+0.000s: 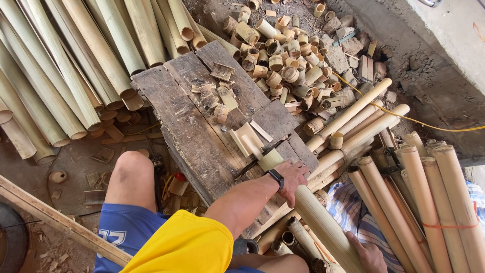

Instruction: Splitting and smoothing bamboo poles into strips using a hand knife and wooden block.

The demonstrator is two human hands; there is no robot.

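A long pale bamboo pole lies slanted across the near corner of the dark wooden bench, its upper end resting on the boards and its lower end running down past the person's knee. The left hand lies on top of the pole near that upper end, fingers pressed together and curled over it. The right hand grips the pole's lower part from the side, fingers wrapped around it; its fingertips are hidden. Just beyond the left fingers a dark blade lies on the bench, beside split bamboo pieces. Farther out from them sits a heap of short cut bamboo rings. To the right of both hands lie bundled bamboo poles; well to the left, more long stalks.
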